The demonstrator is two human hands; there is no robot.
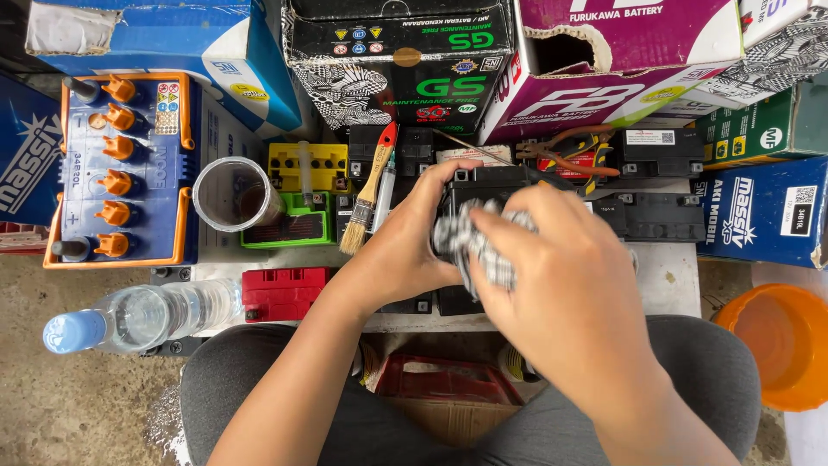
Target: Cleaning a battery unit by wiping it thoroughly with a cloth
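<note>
Left hand (405,246) fingers curl around the small black box-shaped battery (487,185); right hand (565,285) fingers press a checked grey-white cloth (479,246) (bunched) against its front.

Battery cartons crowding the back of our bench

We are seeing a black-and-green carton (401,52) standing centre, a purple-and-white torn one (621,65) leaning right, and blue boxes (763,211) flanking.

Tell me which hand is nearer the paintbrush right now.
Left. The left hand grips the small black battery just right of the paintbrush, fingers close to its handle. The right hand, pressing a checked cloth on the battery, sits farther right.
</note>
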